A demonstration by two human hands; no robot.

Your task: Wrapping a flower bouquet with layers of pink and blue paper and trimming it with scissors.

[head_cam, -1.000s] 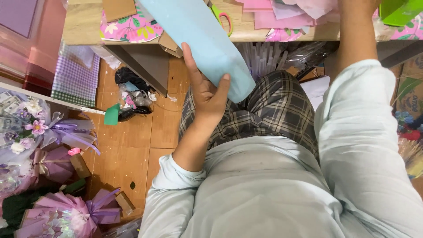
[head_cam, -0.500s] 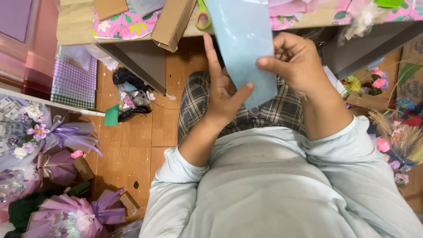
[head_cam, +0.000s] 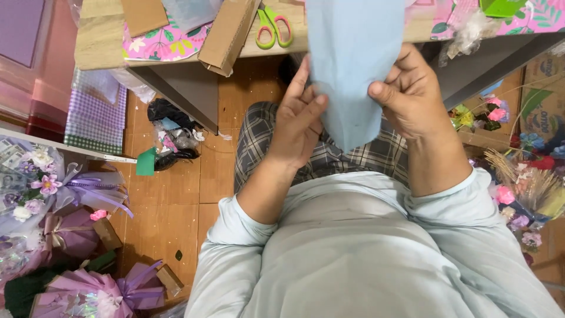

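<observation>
Wooden floor [head_cam: 176, 194] of orange-brown boards below, seen from above past a seated lap in plaid trousers [head_cam: 265, 135]; wooden table edge [head_cam: 100, 47] along the top; on it a green-and-pink pair of scissors [head_cam: 273, 26], a brown cardboard box [head_cam: 226, 32] overhanging the edge, a flat brown card [head_cam: 144, 15] and pink floral paper [head_cam: 165, 47] beneath.

Light blue paper sheet [head_cam: 353, 65] held upright over the lap, in front of the table edge, narrowing to a rounded lower end between the two hands; left hand [head_cam: 297, 121] pressed against its left edge, thumb on the front face, fingers behind, closed on the sheet; right hand [head_cam: 412, 97] gripping the right edge, thumb tip on the front, fingers curled behind, likewise clamped on the paper; pale blue sleeves at both wrists.

Down left on the floor, purple-wrapped bouquets [head_cam: 70, 200] with ribbons and small flowers; more purple wrapping [head_cam: 94, 294] at the bottom corner; a purple checked sheet [head_cam: 97, 115] hanging beside the table leg; a dark heap of scraps [head_cam: 170, 135] and a green paper piece [head_cam: 145, 162] near it; at far right, a cardboard carton [head_cam: 544, 100] and loose paper flowers [head_cam: 518, 188] in pink, red and blue, well apart from the hands.
</observation>
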